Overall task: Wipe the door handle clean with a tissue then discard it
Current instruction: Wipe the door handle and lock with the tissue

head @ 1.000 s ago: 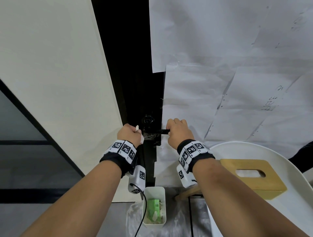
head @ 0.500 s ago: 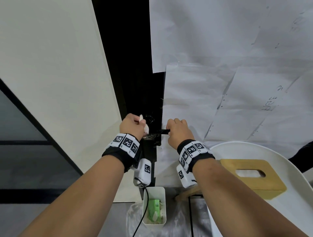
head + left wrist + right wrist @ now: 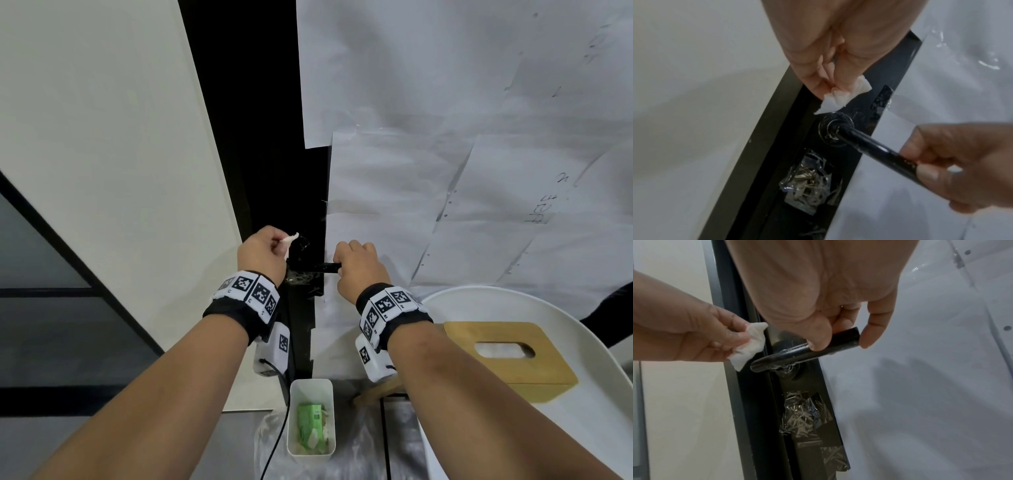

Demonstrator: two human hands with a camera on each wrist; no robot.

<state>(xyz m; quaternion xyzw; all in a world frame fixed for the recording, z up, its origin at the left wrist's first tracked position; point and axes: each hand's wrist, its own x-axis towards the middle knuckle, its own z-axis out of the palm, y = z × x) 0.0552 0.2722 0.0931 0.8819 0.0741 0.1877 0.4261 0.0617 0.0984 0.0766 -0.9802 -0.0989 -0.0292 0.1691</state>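
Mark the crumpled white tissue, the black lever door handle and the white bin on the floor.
crumpled white tissue (image 3: 748,347): right wrist view, middle of the wad.
black lever door handle (image 3: 875,150): left wrist view, bare mid-shaft.
white bin (image 3: 310,455): head view, near rim.

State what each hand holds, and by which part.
Left hand pinches a crumpled tissue by its upper end. Right hand grips the black door handle near its free end.
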